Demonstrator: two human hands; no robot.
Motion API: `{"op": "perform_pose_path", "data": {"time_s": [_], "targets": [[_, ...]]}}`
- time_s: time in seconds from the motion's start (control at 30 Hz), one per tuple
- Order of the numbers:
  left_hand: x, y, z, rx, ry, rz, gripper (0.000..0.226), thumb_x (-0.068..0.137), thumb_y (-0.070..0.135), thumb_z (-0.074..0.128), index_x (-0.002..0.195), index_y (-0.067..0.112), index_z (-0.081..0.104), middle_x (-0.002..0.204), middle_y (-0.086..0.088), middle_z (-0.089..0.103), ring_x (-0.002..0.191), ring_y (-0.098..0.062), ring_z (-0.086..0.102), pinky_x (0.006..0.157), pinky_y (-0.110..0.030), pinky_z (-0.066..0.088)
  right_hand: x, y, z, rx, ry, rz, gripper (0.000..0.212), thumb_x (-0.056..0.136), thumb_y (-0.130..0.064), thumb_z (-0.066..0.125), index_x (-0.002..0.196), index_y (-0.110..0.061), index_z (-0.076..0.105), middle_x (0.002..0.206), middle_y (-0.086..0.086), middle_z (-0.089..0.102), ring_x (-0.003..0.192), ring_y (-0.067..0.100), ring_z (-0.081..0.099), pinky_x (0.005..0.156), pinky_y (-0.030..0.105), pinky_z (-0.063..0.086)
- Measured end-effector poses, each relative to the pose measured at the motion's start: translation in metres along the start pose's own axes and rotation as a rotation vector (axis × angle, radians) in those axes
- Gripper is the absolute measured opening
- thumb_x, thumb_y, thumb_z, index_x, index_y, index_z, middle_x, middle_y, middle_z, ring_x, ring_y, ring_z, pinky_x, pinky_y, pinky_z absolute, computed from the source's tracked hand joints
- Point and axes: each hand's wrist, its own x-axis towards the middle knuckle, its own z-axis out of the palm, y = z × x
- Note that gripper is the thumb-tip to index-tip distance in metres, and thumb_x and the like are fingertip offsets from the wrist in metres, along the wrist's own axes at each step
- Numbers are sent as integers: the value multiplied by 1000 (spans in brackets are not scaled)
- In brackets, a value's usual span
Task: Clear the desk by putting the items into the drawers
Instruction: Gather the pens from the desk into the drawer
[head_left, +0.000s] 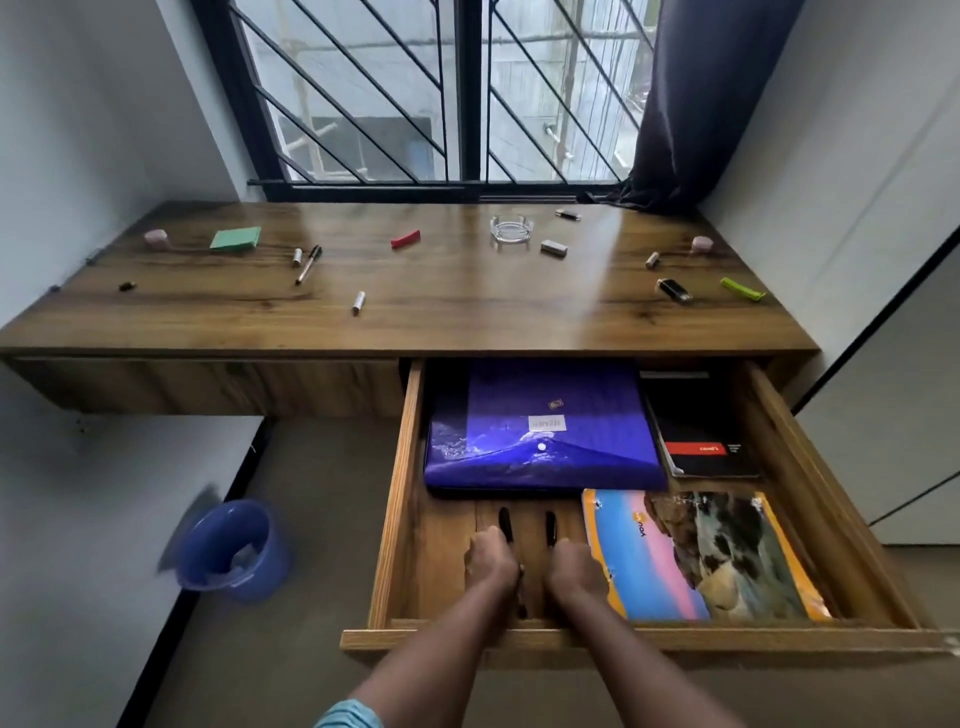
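Observation:
The right-hand drawer (400, 493) is pulled open under the wooden desk (467, 306). Inside it my left hand (493, 564) grips a black pen (505, 522) and my right hand (574, 569) grips another black pen (550, 527), both low over the drawer's bare floor. The drawer also holds a purple folder (540, 431), a black notebook (701, 431) and a colourful book (701, 556). On the desk lie a green pad (235, 238), a pen (308, 264), a red item (405, 239), a glass ashtray (511, 229), small batteries and lighters.
The left drawer front (208, 384) is closed. A blue bucket (231, 551) stands on the floor at the left. A barred window (441, 88) and dark curtain (696, 104) rise behind the desk. White walls flank both sides.

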Motion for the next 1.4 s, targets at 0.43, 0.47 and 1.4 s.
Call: {"op": "perform_pose_path", "data": {"time_s": [0.43,0.47,1.4], "targets": [[-11,1,-8,472,159,88,23,99,11,40,111,13,60,105,-5,63,94,-16,64,81,-28,56,-3,-1,-1,-104,14,-2,16,94,-16,53,107,-15,63,103,3,65,91,15,63,66,22,44],[-11,1,-8,479,154,89,22,99,11,42,111,13,59,105,-5,63,94,-16,64,81,-28,56,-4,-1,-1,-103,16,1,16,94,-16,53,107,-15,63,102,3,65,90,14,63,66,22,45],[-71,12,-128,311,441,145,32,98,23,41,111,9,67,111,-11,69,101,-25,66,83,-33,56,-54,-106,-34,-116,181,-313,23,93,-13,46,102,-18,66,101,3,68,96,22,67,71,31,50]]}}
